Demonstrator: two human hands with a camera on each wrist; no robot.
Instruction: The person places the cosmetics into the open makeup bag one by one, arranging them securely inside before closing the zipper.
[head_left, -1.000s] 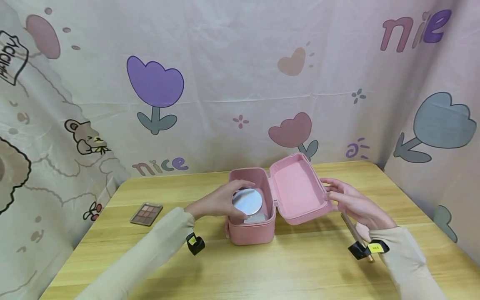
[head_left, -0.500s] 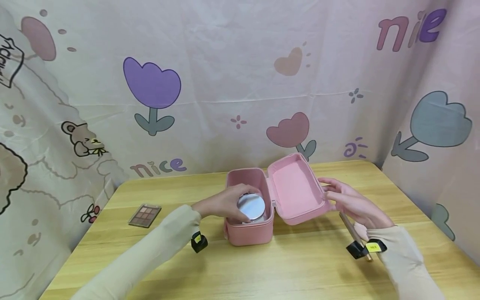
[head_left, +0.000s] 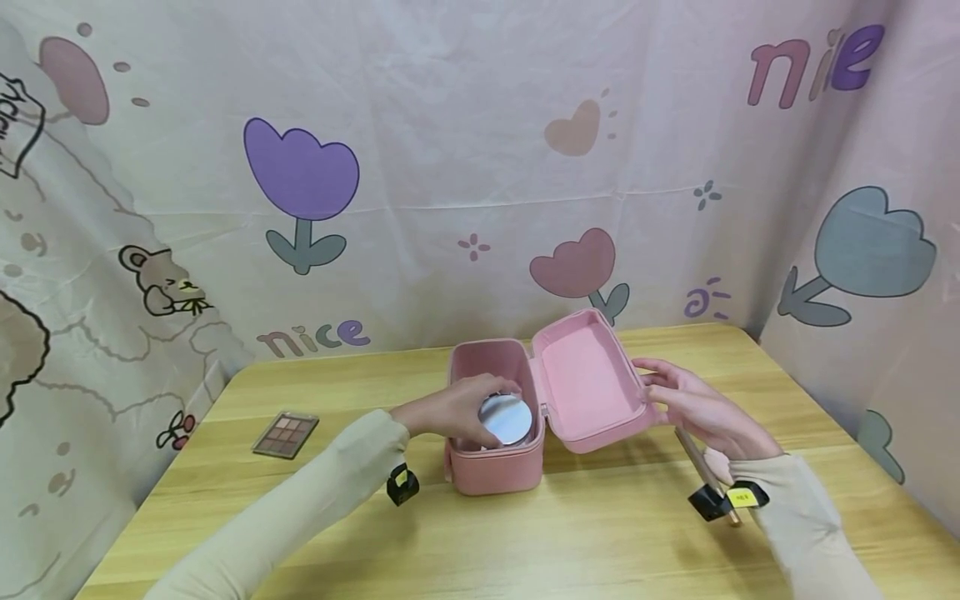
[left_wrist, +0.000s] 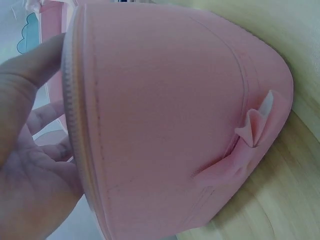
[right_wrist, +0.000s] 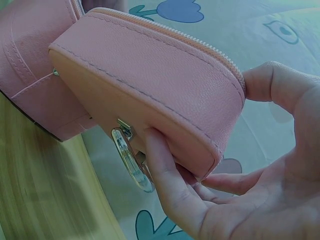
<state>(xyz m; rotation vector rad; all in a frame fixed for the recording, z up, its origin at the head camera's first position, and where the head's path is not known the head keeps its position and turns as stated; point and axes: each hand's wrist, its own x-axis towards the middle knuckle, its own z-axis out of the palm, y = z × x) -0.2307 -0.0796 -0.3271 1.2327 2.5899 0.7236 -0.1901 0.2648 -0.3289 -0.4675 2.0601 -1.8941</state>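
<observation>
Here, round silvery disc [head_left: 507, 418] inside pink zippered case [head_left: 497, 473], lid [head_left: 588, 375] open.

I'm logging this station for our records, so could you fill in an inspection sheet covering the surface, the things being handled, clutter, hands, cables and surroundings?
Surface: light wood-grain table.
Job's things: pink case standing open, its lid folded out to the right; round, silvery disc within the case opening.
Clutter: makeup palette left of the case; thin rod and pale pink item near the right wrist, both partly hidden.
Hands: left hand grips the disc; right hand pinches the lid's outer end.
Cables: nothing seen.
Surroundings: curtain printed with tulips, hearts and lettering behind the table.
</observation>
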